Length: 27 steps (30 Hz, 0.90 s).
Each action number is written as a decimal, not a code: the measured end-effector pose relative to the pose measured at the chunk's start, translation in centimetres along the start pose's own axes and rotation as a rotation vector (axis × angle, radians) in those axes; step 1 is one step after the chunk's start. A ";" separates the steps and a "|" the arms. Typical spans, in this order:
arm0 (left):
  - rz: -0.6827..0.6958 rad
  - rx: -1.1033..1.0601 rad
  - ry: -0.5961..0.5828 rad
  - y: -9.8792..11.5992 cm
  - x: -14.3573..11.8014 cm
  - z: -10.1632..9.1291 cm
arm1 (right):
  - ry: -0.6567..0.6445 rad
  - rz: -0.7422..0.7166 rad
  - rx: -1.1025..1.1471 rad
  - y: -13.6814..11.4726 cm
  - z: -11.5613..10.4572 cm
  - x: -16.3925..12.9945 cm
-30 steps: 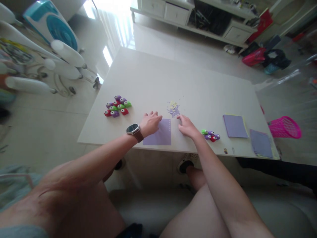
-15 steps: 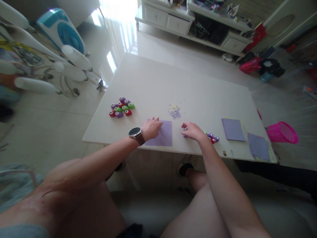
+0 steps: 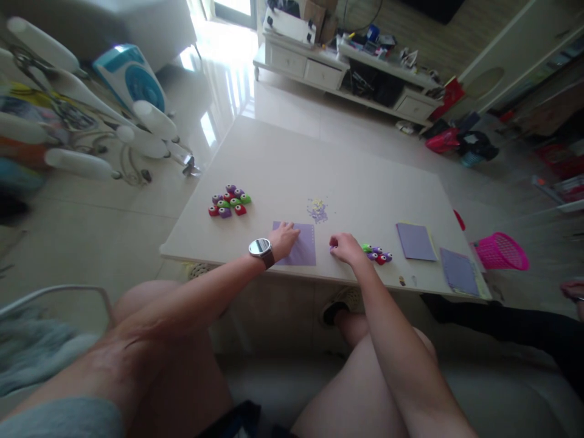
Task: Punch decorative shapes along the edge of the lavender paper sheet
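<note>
A sheet of purple paper point(image 3: 305, 250) lies near the front edge of the table, with small punched holes along its right side. My left hand point(image 3: 283, 238) rests on its left part with the fingers stretched out. To the right of the sheet, my right hand point(image 3: 347, 248) has its fingers closed around a small purple craft punch point(image 3: 333, 250), mostly hidden by them. Just beyond that wrist stands a group of craft punches point(image 3: 378, 254) in green, purple and red. Past the sheet is a small heap of purple and yellow paper bits point(image 3: 318, 210).
More craft punches point(image 3: 230, 202) stand together on the left of the white table point(image 3: 269, 152). Stacks of purple paper point(image 3: 416, 242) and punched sheets point(image 3: 458, 272) lie at the right, near a pink basket point(image 3: 502, 250). Another person's dark-clothed leg point(image 3: 483, 316) is at the right.
My right hand has closed its fingers on the purple punch, which they were parted over before. The left hand stays on the sheet. The head view has shifted slightly.
</note>
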State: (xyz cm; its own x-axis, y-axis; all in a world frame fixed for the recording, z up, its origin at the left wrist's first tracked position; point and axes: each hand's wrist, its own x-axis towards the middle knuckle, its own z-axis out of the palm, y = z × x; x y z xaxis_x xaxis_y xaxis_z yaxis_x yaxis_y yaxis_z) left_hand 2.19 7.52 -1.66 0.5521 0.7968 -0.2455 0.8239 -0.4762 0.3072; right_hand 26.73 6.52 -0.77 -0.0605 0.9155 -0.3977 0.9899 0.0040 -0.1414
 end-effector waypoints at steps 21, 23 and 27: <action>-0.108 -0.029 0.081 0.9 0.7 1.2 | 0.081 0.050 -0.072 -1.0 1.9 -1.1; -0.123 -0.031 0.092 1.3 0.9 1.2 | 0.078 0.048 -0.077 -1.0 1.8 -1.0; -0.114 -0.040 0.104 1.2 1.0 1.6 | 0.089 0.055 -0.086 -0.9 1.6 -0.8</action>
State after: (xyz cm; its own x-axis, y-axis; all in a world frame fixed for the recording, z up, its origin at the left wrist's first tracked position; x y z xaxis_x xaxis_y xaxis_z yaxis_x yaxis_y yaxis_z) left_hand 3.93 7.14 -3.03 0.4374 0.8801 -0.1845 0.8736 -0.3671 0.3195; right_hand 25.71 5.17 -1.76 0.0025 0.9474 -0.3202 0.9990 -0.0166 -0.0415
